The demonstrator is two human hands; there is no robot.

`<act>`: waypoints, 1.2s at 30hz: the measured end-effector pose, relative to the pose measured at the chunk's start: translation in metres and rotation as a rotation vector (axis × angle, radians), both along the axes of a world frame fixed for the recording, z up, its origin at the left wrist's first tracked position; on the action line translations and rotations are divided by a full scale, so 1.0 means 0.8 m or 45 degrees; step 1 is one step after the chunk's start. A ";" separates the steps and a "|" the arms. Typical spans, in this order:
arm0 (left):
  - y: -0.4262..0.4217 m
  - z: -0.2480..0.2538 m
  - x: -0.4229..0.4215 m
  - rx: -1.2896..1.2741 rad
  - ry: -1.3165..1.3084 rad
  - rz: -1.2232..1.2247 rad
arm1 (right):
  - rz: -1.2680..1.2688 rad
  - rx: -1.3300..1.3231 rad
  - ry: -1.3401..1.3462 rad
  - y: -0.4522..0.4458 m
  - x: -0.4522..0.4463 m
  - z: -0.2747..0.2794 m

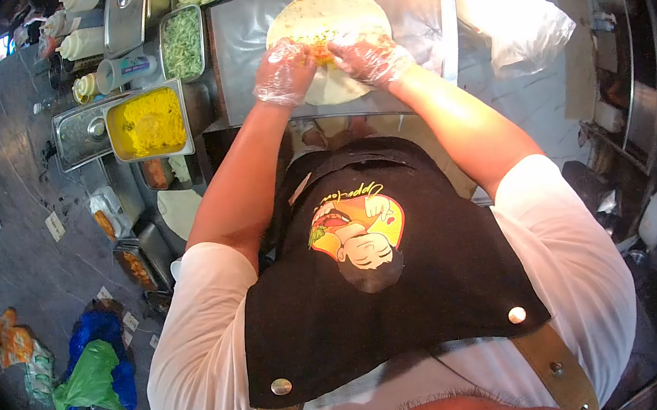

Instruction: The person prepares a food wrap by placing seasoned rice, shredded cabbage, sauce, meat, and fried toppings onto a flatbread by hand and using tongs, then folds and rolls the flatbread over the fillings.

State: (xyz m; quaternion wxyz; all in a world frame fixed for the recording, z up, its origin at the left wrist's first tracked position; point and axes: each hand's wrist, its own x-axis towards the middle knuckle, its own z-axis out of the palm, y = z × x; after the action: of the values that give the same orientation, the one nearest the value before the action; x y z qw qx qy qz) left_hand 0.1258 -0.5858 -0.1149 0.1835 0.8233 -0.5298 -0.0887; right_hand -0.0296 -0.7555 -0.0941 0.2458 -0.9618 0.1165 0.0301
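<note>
A round flatbread (325, 9) lies on the metal work surface (238, 37) at the top centre. A strip of orange and yellow filling (322, 46) runs across its middle. My left hand (286, 72), in a clear plastic glove, has its fingers curled at the filling's left end. From the right, my right hand (368, 59), gloved the same way, presses curled fingers against the filling and flatbread. Both hands touch the food, with a small gap between them. What lies under the fingertips is hidden.
Left of the work surface stand a tray of shredded greens (183, 45), a pan of yellow food (147, 123) and squeeze bottles (82, 44). A white plastic bag (519, 29) lies at the right. Coloured bags (92, 373) rest at the lower left.
</note>
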 end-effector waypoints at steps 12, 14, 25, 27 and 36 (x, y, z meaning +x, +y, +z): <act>-0.020 0.007 -0.011 -0.238 0.050 -0.212 | 0.054 -0.115 -0.381 -0.021 -0.020 -0.015; -0.021 0.007 -0.013 -0.220 0.021 -0.207 | -0.011 -0.118 -0.306 -0.020 -0.024 -0.020; 0.000 -0.001 0.004 -0.206 0.060 -0.175 | 0.018 -0.130 -0.184 -0.027 -0.048 -0.012; -0.003 0.005 -0.001 -0.215 0.027 -0.213 | 0.009 -0.073 -0.242 -0.022 -0.044 -0.012; -0.011 0.010 0.004 -0.253 -0.025 -0.182 | -0.094 0.003 -0.273 -0.032 -0.048 0.005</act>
State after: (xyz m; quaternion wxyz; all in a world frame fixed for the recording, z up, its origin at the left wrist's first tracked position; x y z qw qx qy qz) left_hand 0.1292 -0.5949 -0.1069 0.2521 0.7619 -0.5952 -0.0406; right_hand -0.0683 -0.7807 -0.0899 0.2589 -0.9543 0.1248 -0.0818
